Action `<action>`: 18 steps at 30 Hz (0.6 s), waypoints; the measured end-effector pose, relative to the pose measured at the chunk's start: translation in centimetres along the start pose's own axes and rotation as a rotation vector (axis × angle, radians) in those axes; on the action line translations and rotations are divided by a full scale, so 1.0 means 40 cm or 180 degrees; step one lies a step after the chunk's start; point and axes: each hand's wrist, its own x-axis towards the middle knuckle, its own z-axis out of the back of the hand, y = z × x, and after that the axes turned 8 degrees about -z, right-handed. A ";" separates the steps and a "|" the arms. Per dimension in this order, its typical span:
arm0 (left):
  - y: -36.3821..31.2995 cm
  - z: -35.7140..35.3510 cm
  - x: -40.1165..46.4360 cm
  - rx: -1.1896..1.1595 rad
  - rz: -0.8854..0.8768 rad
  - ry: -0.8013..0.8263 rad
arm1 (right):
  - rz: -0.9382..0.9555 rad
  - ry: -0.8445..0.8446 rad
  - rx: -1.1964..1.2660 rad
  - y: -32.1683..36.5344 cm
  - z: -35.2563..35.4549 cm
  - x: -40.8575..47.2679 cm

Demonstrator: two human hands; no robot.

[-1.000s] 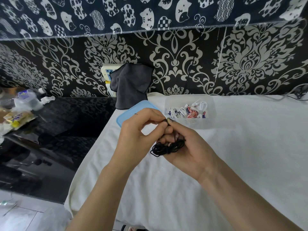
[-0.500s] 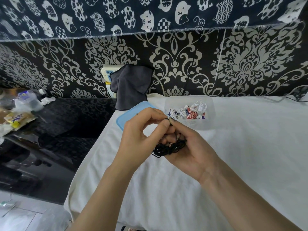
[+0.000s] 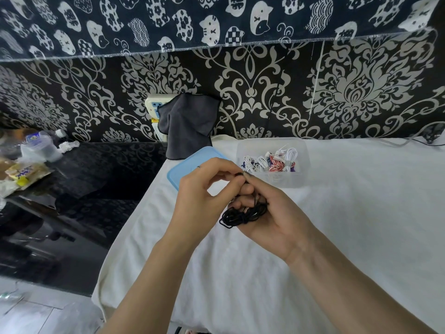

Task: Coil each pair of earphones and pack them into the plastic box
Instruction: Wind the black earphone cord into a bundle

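A coil of black earphones (image 3: 243, 214) lies across the fingers of my right hand (image 3: 269, 213), which curls round it above the white cloth. My left hand (image 3: 204, 196) pinches the black cable's end at my right fingertips, just above the coil. Behind the hands stands the clear plastic box (image 3: 272, 180) with several coiled white, red-striped and blue earphones (image 3: 271, 161) inside. Its blue lid (image 3: 190, 166) lies to the left of the box, partly hidden by my left hand.
A white cloth (image 3: 337, 225) covers the table. A dark grey cloth (image 3: 187, 126) hangs at the patterned wall over a socket strip. To the left is a black surface (image 3: 96, 169) with plastic containers and packets (image 3: 26, 162).
Both hands stay almost where they were, working the cable end at the fingertips. The black coil has hardly shifted.
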 end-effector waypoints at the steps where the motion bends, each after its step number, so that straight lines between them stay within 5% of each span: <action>1: 0.002 -0.001 0.000 -0.0049 0.0040 0.0010 | -0.0006 -0.0005 0.0032 0.001 -0.001 0.000; 10: 0.025 -0.030 0.034 -0.0097 0.0348 -0.0167 | 0.0114 -0.0314 -0.0469 0.070 -0.001 0.001; 18: 0.068 -0.103 0.123 -0.0145 0.0878 -0.0864 | 0.0976 -0.0806 -0.1501 0.188 0.047 0.006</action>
